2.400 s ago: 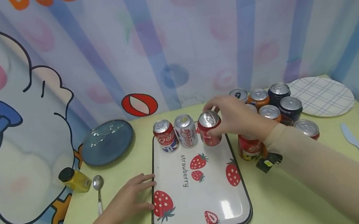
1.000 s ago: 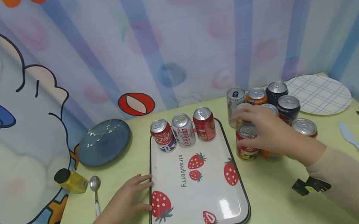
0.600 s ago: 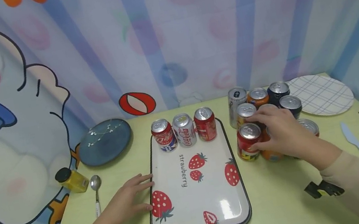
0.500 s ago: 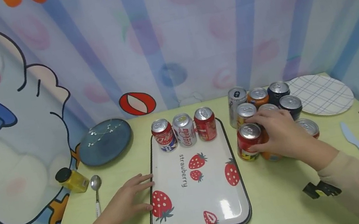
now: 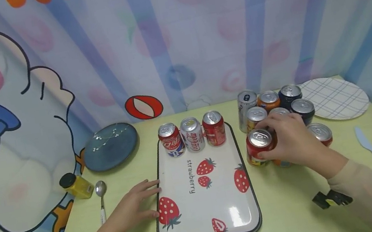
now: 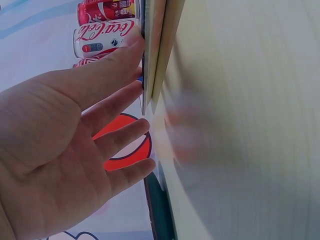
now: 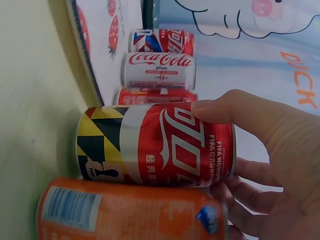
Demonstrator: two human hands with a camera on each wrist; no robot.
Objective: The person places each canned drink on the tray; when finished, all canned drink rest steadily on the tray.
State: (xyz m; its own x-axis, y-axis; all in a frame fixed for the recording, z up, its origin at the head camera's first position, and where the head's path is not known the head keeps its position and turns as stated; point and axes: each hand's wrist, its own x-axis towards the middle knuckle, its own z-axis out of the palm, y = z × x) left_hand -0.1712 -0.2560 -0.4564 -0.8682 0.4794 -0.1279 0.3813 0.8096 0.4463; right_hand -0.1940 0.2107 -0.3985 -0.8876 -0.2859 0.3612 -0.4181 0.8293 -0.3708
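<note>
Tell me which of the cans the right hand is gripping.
The right hand grips the red can with the yellow-and-black base, standing on the table just right of the tray, nearest it of the cluster.

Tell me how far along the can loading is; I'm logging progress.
Done: three cans stand in a row at the far end of the tray. In hand: the right hand grips a red can standing on the table just right of the tray. The left hand rests flat against the tray's left edge. Left: the other cans clustered on the table.
</note>
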